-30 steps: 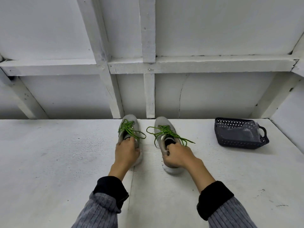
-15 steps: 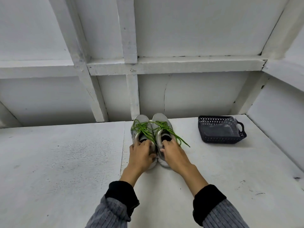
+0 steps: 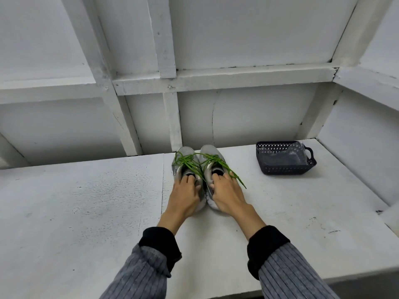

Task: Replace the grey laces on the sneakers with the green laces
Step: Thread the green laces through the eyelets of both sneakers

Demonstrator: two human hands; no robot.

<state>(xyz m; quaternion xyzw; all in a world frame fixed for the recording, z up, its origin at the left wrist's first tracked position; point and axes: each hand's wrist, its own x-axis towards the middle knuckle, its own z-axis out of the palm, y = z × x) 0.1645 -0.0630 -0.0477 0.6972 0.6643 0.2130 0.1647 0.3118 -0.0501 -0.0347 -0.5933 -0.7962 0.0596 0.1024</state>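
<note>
Head view: sneakers (image 3: 197,167) now side by side, touching; hands (image 3: 186,196) unmoved on heels

Both arms wear the same clothing: a grey sleeve with fine lengthwise ribs, like a knitted or corduroy fabric, reaching partway down the forearm. From under each grey sleeve comes a black cuff of a smoother, plain under-layer, which ends above the wrist. The left sleeve (image 3: 138,275) and the right sleeve (image 3: 291,275) look alike. The left hand (image 3: 183,197) and right hand (image 3: 226,195) are bare, without rings, watch or gloves
</note>
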